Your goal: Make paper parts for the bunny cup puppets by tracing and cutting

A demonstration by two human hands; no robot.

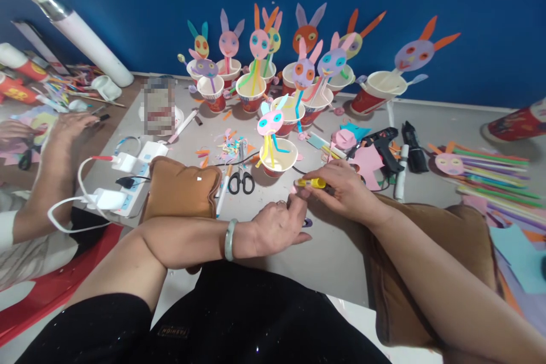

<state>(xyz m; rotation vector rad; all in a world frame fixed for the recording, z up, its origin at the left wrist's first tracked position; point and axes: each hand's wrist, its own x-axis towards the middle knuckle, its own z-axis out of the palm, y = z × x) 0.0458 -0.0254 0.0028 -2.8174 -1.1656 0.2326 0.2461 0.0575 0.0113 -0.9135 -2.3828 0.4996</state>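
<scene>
Near the front of the table, my right hand (pixel 343 190) is closed round a short yellow marker-like stick (pixel 313 182), its end pointing left. My left hand (pixel 277 226), with a pale green bangle on the wrist, is pinched just below that end. A tiny pink piece (pixel 293 189) shows at its fingertips. Part of a small purple piece (pixel 307 222) shows beside the left fingers; whether they hold it I cannot tell. Just beyond the hands stands a paper cup (pixel 278 158) with a pink rabbit face (pixel 270 123) on straw limbs. Black-handled scissors (pixel 242 182) lie to the left.
Several rabbit-decorated cups (pixel 251 91) line the blue wall. A glue gun (pixel 386 148), colored straws (pixel 499 176) and paper lie right. Brown cushions (pixel 183 187) flank my arms. A power strip (pixel 139 179) sits left, near another person's arm (pixel 55 165).
</scene>
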